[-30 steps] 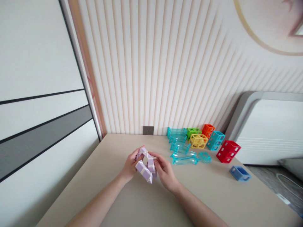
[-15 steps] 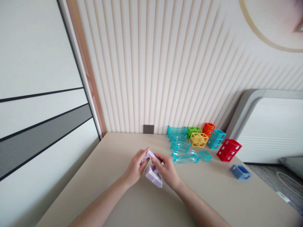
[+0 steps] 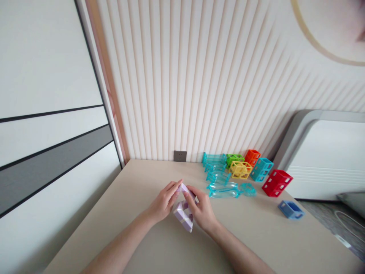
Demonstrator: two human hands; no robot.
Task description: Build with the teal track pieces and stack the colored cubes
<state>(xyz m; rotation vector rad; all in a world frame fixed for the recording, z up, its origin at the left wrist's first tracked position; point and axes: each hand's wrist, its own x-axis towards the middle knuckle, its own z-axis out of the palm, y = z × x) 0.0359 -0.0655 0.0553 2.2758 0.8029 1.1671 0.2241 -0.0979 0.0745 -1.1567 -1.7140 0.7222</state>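
In front of me, above the table, both hands hold a lavender toy building piece [image 3: 184, 217] with pale seams and an angular, bent shape. My left hand [image 3: 165, 199] pinches its upper left end between thumb and fingers. My right hand [image 3: 201, 207] grips its right side, with the thumb laid over the top and the fingers behind. The lower part hangs below the hands around a gap. My fingers hide much of the piece, so I cannot tell how its parts join.
On the beige table [image 3: 137, 175], to the right, lie clear teal tube pieces [image 3: 224, 189] and a teal ring [image 3: 248, 189]. Beyond stand yellow [image 3: 241, 170], green [image 3: 234, 159], orange [image 3: 252, 156], teal [image 3: 261, 169] and red [image 3: 277, 183] frame blocks. A blue frame [image 3: 291, 209] is near the right edge.
The lavender piece has turned a little, its lower end swinging down and left. My hands keep their hold, and the view has shifted slightly.
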